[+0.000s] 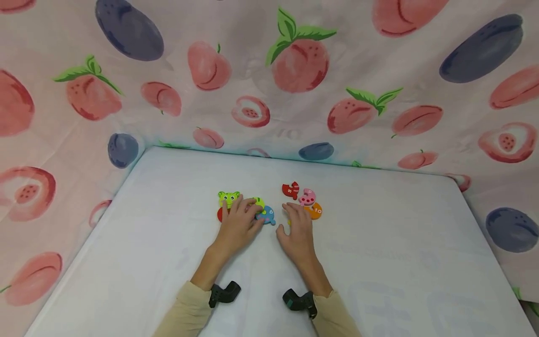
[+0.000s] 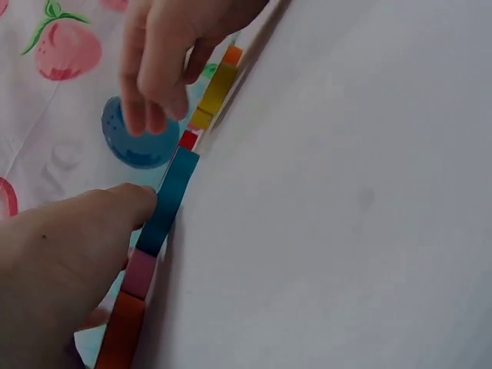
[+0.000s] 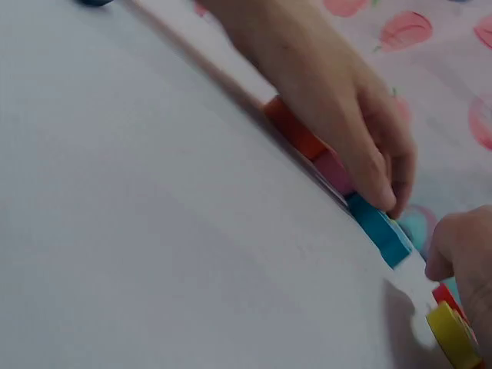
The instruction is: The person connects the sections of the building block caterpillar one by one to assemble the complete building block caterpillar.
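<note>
My left hand (image 1: 239, 224) is over a left group of flat puzzle pieces. A green animal-face piece (image 1: 229, 198) and a red piece (image 1: 220, 214) show beyond its fingers. Its thumb and fingertips are at the blue piece (image 2: 171, 200), numbered on top, which adjoins a green piece (image 1: 259, 202); the fingers hide part of both. My right hand (image 1: 297, 231) hovers near the right group, thumb and fingers apart, holding nothing visible. Close to it are a yellow piece (image 3: 453, 337), an orange piece (image 1: 315, 211), a pink spotted piece (image 1: 308, 196) and a red piece (image 1: 290, 190).
The pieces lie on a white table (image 1: 400, 243). Behind and beside it hangs a fruit-print cloth (image 1: 261, 56). Black wrist cameras (image 1: 225, 293) are strapped over the beige sleeves (image 1: 187, 304).
</note>
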A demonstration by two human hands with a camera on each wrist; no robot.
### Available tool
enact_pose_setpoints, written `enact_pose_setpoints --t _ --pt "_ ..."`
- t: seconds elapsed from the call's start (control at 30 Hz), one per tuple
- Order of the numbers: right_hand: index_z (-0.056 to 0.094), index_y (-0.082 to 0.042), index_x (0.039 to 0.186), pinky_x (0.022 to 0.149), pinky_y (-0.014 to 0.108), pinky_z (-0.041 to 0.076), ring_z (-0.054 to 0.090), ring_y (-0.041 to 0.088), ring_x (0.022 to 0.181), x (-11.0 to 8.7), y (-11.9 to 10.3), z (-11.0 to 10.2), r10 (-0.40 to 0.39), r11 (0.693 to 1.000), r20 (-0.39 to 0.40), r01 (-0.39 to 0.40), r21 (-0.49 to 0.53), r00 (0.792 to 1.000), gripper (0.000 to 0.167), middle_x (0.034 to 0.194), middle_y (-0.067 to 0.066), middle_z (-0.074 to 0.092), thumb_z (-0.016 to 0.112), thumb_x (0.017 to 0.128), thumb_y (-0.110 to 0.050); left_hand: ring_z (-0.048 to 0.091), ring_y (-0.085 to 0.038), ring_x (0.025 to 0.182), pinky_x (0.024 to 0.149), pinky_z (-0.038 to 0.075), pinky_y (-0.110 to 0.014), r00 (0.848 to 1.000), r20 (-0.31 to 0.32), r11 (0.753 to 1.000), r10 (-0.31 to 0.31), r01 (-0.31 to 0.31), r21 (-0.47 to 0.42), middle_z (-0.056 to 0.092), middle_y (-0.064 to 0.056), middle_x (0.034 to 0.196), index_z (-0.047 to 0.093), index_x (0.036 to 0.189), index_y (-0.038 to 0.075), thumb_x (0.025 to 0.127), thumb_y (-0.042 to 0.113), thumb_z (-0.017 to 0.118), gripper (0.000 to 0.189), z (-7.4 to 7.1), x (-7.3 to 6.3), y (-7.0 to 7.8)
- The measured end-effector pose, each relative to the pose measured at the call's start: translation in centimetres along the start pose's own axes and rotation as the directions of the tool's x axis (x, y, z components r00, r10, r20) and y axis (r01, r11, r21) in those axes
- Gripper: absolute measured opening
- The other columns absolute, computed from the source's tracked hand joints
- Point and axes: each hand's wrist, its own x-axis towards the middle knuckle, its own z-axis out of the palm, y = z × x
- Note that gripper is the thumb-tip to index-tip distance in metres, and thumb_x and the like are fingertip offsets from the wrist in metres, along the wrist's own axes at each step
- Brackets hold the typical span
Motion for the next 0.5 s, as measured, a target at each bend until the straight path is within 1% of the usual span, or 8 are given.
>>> enact_pose_setpoints --t 0.1,0.17,0.23,0.3,0.37,0.5 --pt "0.055 -0.006 0.132 0.107 0.050 0.043 0.040 0.029 0.131 -0.5 0.5 -0.5 0.081 0.996 0.014 -0.080 -0.024 0.997 0.052 0.139 0.011 0.050 0.065 0.081 -0.006 0.038 -0.038 0.140 0.111 0.016 -0.074 1.000 0.003 1.000 0.003 -0.003 -0.018 0.056 -0.008 0.135 0.064 0.120 0.024 0.092 0.032 0.064 0.030 0.2 0.0 0.0" --pt "0.055 -0.004 0.133 0.107 0.049 0.044 0.039 0.029 0.133 -0.8 0.7 -0.8 0.106 0.993 0.033 -0.105 -0.045 0.994 0.052 0.142 0.012 0.048 0.064 0.082 -0.006 0.038 -0.035 0.140 0.112 0.015 -0.072 1.000 0.009 1.000 0.009 -0.009 -0.018 0.056 -0.007 0.136 0.065 0.122 0.025 0.092 0.033 0.063 0.031 0.3 0.0 -0.1" --pt "0.056 -0.003 0.132 0.107 0.048 0.045 0.039 0.029 0.134 -1.1 0.8 -1.0 0.115 0.992 0.046 -0.113 -0.056 0.992 0.050 0.142 0.012 0.048 0.064 0.083 -0.006 0.038 -0.033 0.140 0.115 0.017 -0.068 1.000 0.019 1.000 0.020 -0.020 -0.021 0.055 -0.006 0.137 0.065 0.124 0.026 0.093 0.033 0.062 0.032 0.4 0.0 -0.2" --pt "0.059 -0.003 0.129 0.106 0.046 0.046 0.040 0.030 0.131 -1.3 0.7 -1.1 0.114 0.992 0.043 -0.112 -0.052 0.993 0.046 0.140 0.012 0.051 0.065 0.083 -0.006 0.039 -0.030 0.140 0.116 0.020 -0.064 0.999 0.022 0.999 0.035 -0.034 -0.018 0.055 -0.005 0.138 0.065 0.125 0.026 0.094 0.034 0.061 0.032 0.5 -0.1 -0.3" --pt "0.062 -0.004 0.126 0.105 0.044 0.047 0.042 0.029 0.129 -1.3 0.6 -1.1 0.114 0.992 0.040 -0.112 -0.048 0.993 0.043 0.137 0.011 0.053 0.066 0.084 -0.007 0.041 -0.028 0.136 0.117 0.025 -0.057 0.999 0.014 0.998 0.050 -0.050 -0.032 0.056 -0.005 0.138 0.066 0.124 0.025 0.093 0.033 0.062 0.032 0.5 -0.1 -0.4" --pt "0.064 -0.005 0.121 0.103 0.042 0.049 0.043 0.028 0.126 -1.3 0.4 -1.0 0.110 0.993 0.033 -0.109 -0.050 0.993 0.039 0.134 0.011 0.053 0.070 0.083 -0.009 0.045 -0.025 0.130 0.112 0.035 -0.049 0.998 -0.001 0.997 0.057 -0.057 -0.050 0.057 -0.003 0.136 0.067 0.124 0.025 0.093 0.032 0.063 0.032 0.6 -0.1 -0.4"
